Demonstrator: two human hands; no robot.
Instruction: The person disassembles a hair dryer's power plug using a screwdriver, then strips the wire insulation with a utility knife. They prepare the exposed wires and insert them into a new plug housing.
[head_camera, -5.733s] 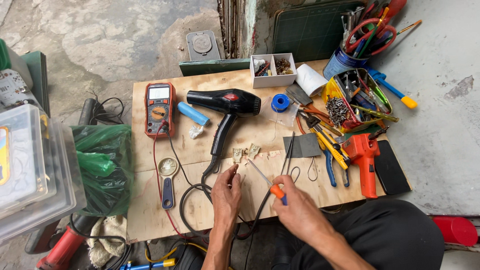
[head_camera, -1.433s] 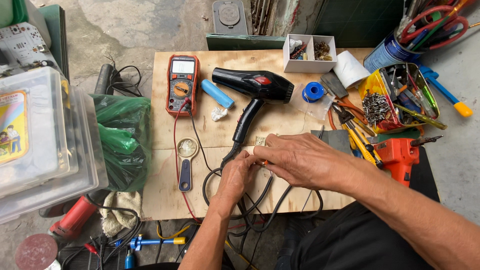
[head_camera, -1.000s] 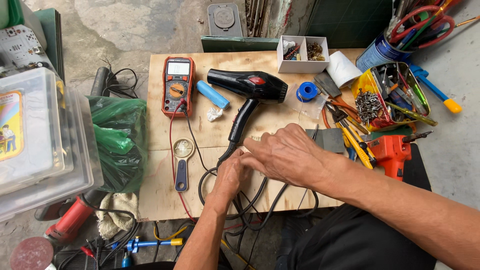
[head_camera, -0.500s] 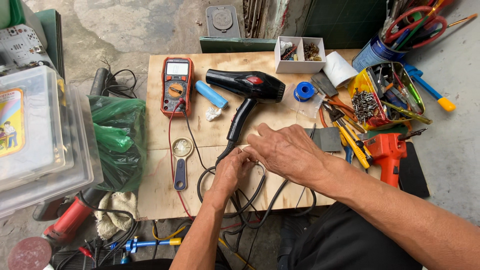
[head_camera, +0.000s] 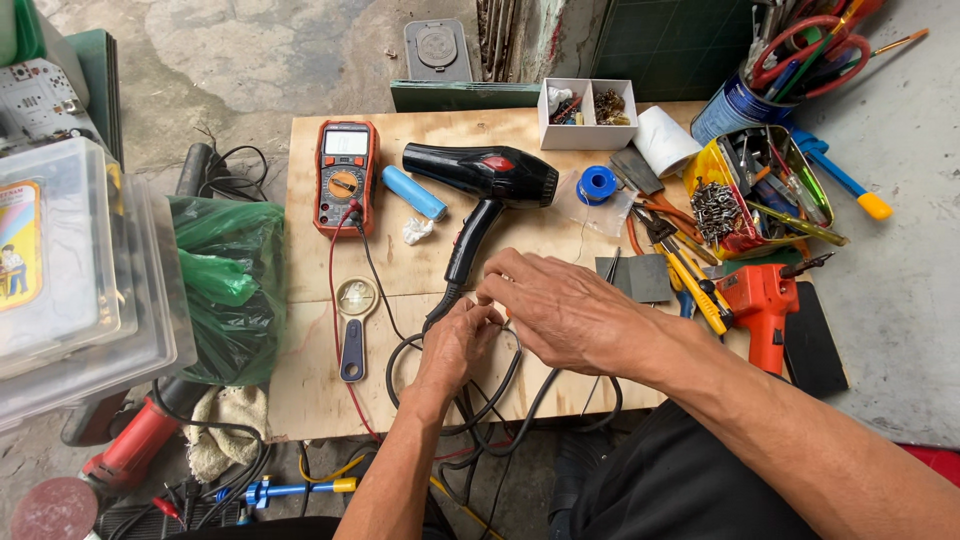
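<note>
Left hand: your left hand (head_camera: 455, 340) is pinched shut on the black power cord (head_camera: 440, 310) just where it leaves the hair dryer's handle, near the front middle of the tabletop (head_camera: 310, 390).
Right hand: your right hand (head_camera: 560, 305) arches over the left, fingers curled down onto the same spot; whether it grips the cord or something small there, you cannot tell, as the fingers hide it.
Doing it well: pin the cord flat with the left so the joint cannot twist, work with your right fingertips only, and tilt the right wrist so the spot is in your sight.
Multimeter: orange rubbery shell, grey screen, round dial (head_camera: 343, 175), with thin red and black leads trailing toward you.
Magnifier: round glass lens on a flat dark-blue handle (head_camera: 353, 325).
Battery cell: smooth light-blue cylinder (head_camera: 415, 192), lying beside the dryer's barrel.
Hair dryer: glossy black plastic, fat barrel, red switch patch (head_camera: 490, 172).
Cord: matte, rubbery, looping over the front edge.
Solder reel: small blue spool (head_camera: 597, 184).
Soldering gun: orange, pistol-shaped, hard plastic (head_camera: 760, 305).
Tabletop: bare pale plywood, rough grain.
</note>
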